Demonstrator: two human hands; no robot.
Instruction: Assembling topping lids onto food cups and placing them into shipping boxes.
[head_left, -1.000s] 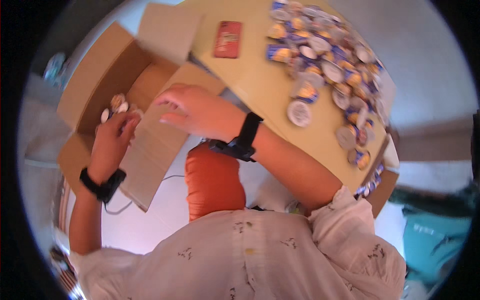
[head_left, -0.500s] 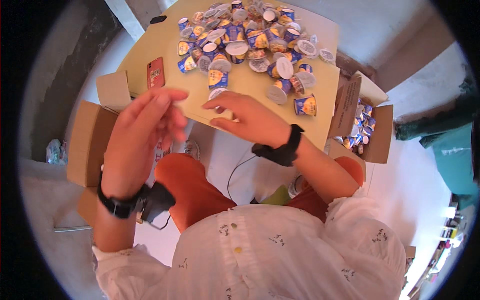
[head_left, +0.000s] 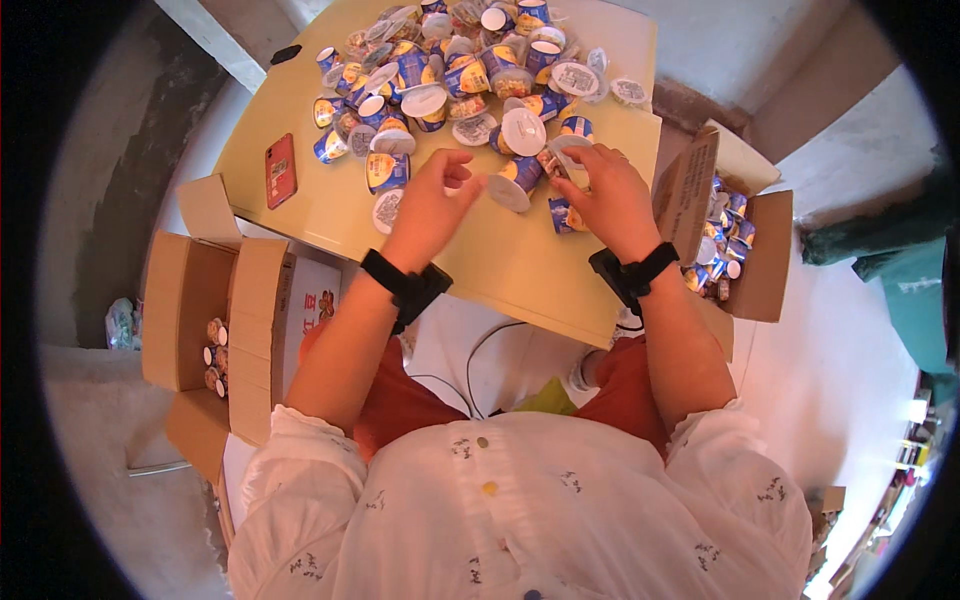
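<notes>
Many small blue-and-yellow snack cups with pale round lids lie heaped on the yellow table. My left hand is over the near part of the table, fingers loosely curled and thumb apart, with nothing seen in them. It is between an upright cup and a tipped cup. My right hand has its fingers and thumb around a clear-lidded cup at the heap's right side. Another cup lies just under my right thumb. Both wrists wear black straps with small devices.
A red phone lies on the table's left side, and a small black object at its far left edge. An open carton holding cups stands at the right. Cartons stand at the left, with several cups inside one. A cable hangs below the table.
Both hands have moved right and forward over the table, the right one reaching the clear-lidded cup. My left arm no longer covers the left cartons. The view has shifted slightly.
</notes>
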